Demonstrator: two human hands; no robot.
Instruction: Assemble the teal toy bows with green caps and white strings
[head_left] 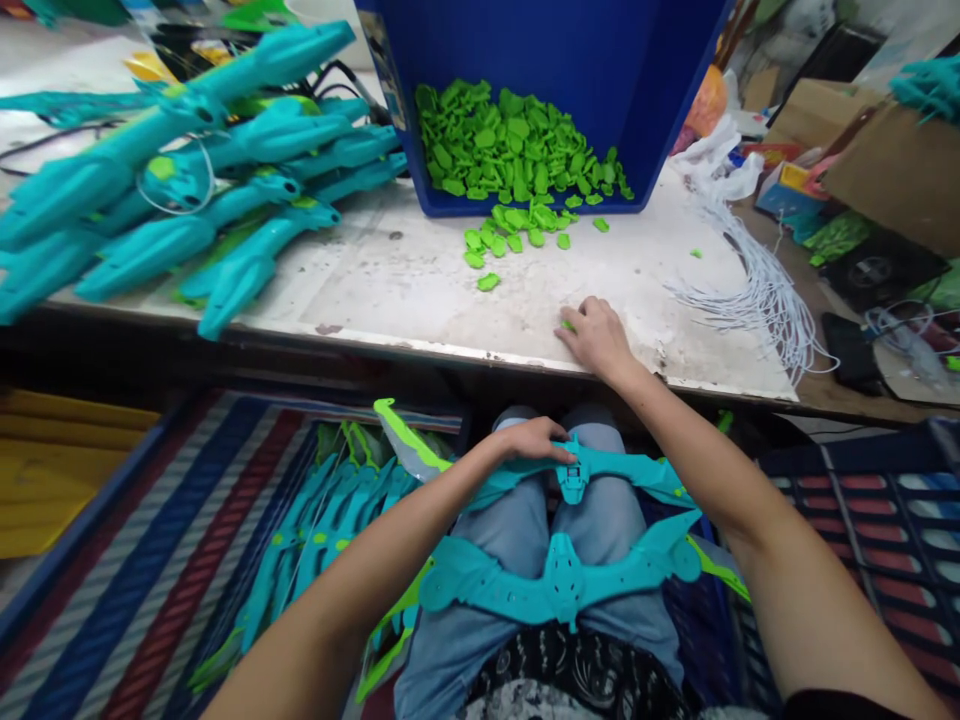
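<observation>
On the white tabletop near its front edge, my right hand (596,335) is closed, with a small green plastic piece (568,325) showing between thumb and fingers. My left hand (536,440) lies over the middle of a teal bow-shaped toy part (619,465), gripping it across my knees. That part has a small dark rectangular slot at its centre, beside my fingertips. Closer to my body, a second teal bow-shaped part (562,580) with green-and-grey tips rests across my thighs, untouched by either hand.
A blue bin (540,50) lies tipped towards me, green pieces (517,140) spilling from its mouth. Teal parts (247,180) are heaped at the table's left. White ties (757,290) lie at right. More teal bows (322,530) stand on a striped surface (180,500) beside my legs.
</observation>
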